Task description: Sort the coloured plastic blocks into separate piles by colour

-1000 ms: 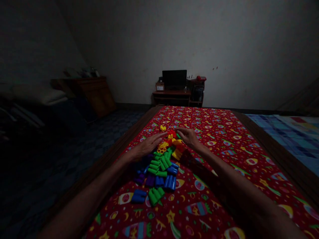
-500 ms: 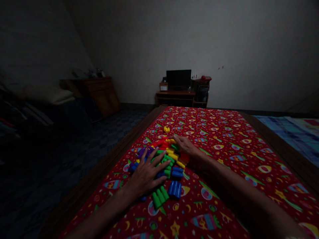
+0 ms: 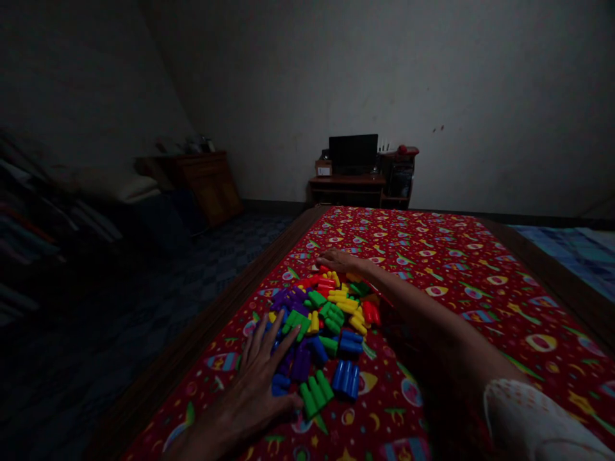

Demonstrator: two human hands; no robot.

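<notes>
A pile of plastic building blocks in several colours lies on the red patterned cloth. My left hand [image 3: 262, 378] is open at the pile's near left side, fingers spread, touching or just over the blocks there. Its fingertips are by a green block [image 3: 296, 324], and its thumb is close to another green block [image 3: 316, 394]. A blue block [image 3: 346, 379] lies to the right of that one. My right hand [image 3: 337, 261] stretches across the far edge of the pile with fingers extended, beyond the red block [image 3: 326, 285] and yellow blocks [image 3: 342, 301]. Its fingertips are dim.
The red cloth [image 3: 461, 282] covers a long table with brown edges. A desk [image 3: 346, 182] with a monitor [image 3: 353, 154] stands against the far wall. At the left are a wooden cabinet [image 3: 211, 189] and hanging clothes. A blue checked cloth [image 3: 562, 256] lies to the right.
My left hand has drawn back from atop the pile to its left side, uncovering blocks. My right hand has reached farther to the far edge, where a lone yellow block no longer shows.
</notes>
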